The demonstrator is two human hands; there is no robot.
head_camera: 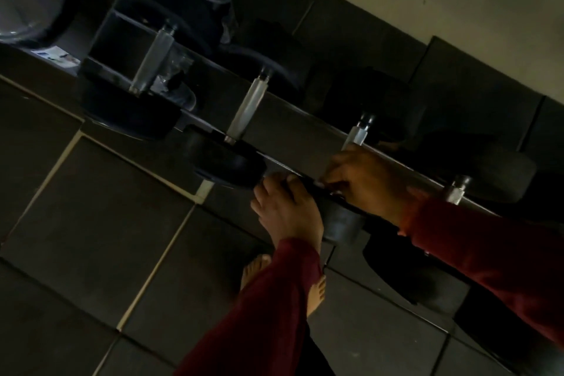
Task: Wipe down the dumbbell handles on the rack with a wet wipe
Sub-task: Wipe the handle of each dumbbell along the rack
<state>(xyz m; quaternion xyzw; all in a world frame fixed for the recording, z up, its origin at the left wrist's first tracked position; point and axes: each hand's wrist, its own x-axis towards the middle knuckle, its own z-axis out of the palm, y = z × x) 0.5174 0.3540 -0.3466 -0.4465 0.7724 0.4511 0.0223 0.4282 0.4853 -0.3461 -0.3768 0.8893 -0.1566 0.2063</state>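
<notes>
Dumbbell handle [357, 134] at three o'clock is under our curled right hand [366, 183], wipe unseen; left hand [287, 210] rests flat alongside. Next, we judge, the four-o'clock handle [456, 191].

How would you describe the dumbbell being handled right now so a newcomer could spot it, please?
Find the dark rack rail running diagonally across the view with its row of dumbbells. The one being handled is third from the left. Unlike its neighbours' bare silver handles, its handle is mostly covered by the right hand, with the left hand just beside.
</notes>
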